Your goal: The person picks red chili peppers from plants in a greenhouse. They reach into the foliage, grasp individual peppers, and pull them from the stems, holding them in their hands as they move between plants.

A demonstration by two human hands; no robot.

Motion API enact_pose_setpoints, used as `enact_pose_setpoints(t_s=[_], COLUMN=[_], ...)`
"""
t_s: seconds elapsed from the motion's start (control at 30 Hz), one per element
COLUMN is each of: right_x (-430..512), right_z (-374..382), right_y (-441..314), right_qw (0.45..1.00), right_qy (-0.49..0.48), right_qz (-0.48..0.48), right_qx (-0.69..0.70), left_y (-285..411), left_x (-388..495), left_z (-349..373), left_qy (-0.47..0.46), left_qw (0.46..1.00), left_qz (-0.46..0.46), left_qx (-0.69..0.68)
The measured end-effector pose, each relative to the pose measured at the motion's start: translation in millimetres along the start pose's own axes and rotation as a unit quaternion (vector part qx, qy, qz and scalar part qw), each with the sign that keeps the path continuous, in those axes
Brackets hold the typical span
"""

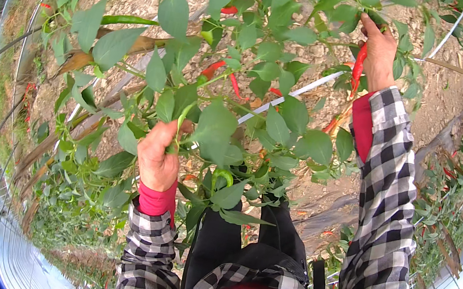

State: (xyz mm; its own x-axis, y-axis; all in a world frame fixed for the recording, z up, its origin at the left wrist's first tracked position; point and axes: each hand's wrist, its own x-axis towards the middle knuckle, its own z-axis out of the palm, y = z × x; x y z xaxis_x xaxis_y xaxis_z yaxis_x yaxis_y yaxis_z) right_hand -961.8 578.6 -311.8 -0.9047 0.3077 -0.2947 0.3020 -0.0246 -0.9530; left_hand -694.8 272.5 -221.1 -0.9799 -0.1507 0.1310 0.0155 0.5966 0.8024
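Note:
My left hand [159,156] is closed around part of a leafy chili pepper plant [216,126]. A thin, pale green pepper or shoot [183,116] rises between its thumb and fingers; which one it is, I cannot tell. Farther out at the upper right, my right hand [378,52] pinches among the leaves with thumb and forefinger. From its curled fingers a long red chili pepper [358,69] hangs down; its upper end is hidden by the hand. More red chilies [214,69] and a curled green chili [222,177] show between the leaves.
White cord [313,85] runs slantwise behind the foliage, over dry soil [443,96]. A long green chili [128,20] hangs at the upper left. Pepper rows [72,205] stand on both sides, with plastic sheeting [13,260] at the rim. My dark-trousered legs [219,238] are below the plant.

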Motion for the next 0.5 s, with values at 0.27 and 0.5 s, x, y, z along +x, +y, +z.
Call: enact_pose_setpoints(t_s=[0.27, 0.5], right_x=[-18.8, -38.6], right_z=[3.7, -16.3], right_y=[0.4, 3.6], right_qw=[0.995, 0.857], right_qy=[-0.095, -0.150], right_qz=[-0.001, -0.310], right_qx=[-0.013, -0.383], left_y=[-25.1, -52.2], left_x=[-78.7, -92.5], left_z=[-15.0, -15.1], left_qy=[0.104, 0.114], left_qw=[0.987, 0.972], left_qz=[-0.120, -0.187], left_qx=[-0.018, -0.083])
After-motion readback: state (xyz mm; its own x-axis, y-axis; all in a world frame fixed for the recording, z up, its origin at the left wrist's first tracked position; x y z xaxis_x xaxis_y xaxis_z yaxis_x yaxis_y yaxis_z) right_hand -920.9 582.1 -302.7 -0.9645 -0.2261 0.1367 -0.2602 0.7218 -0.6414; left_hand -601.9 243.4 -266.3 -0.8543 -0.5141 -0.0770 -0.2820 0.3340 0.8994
